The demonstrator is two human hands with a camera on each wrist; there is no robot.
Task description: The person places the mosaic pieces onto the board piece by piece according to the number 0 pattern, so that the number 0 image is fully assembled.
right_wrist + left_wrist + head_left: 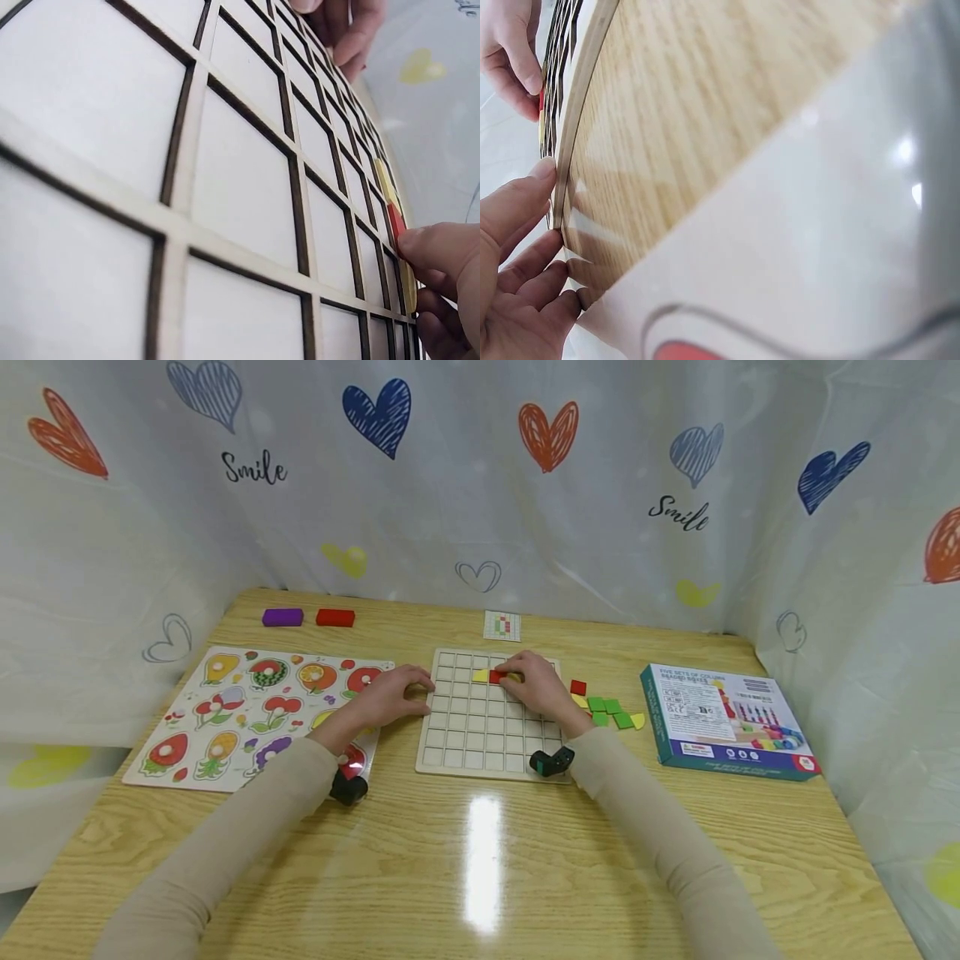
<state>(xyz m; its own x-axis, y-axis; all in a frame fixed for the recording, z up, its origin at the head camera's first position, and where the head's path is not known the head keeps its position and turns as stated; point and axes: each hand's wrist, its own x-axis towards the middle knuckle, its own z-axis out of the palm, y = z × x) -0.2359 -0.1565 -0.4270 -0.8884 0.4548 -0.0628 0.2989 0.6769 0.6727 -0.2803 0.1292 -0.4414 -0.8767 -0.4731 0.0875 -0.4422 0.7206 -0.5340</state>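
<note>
A white wooden grid board (pixel 465 739) lies in the middle of the table. My left hand (pixel 396 693) rests at its left edge; in the left wrist view the thumb and fingertips (pixel 544 169) touch the rim. My right hand (pixel 538 681) is over the upper part of the grid. Its thumb and forefinger pinch a red square tile (pixel 396 221), which the fingers partly hide. A yellow tile with a curved side (pixel 480 676) sits left of the red one. Another yellow tile (pixel 408 285) lies on the other side, partly behind the fingers.
Loose green, yellow and red tiles (pixel 623 720) lie right of the board. A pattern card (pixel 502 626) is behind it. The fruit puzzle board (pixel 210 727) is at left, a boxed toy (pixel 731 722) at right. Purple (pixel 282 617) and red blocks (pixel 335 617) stand at the back.
</note>
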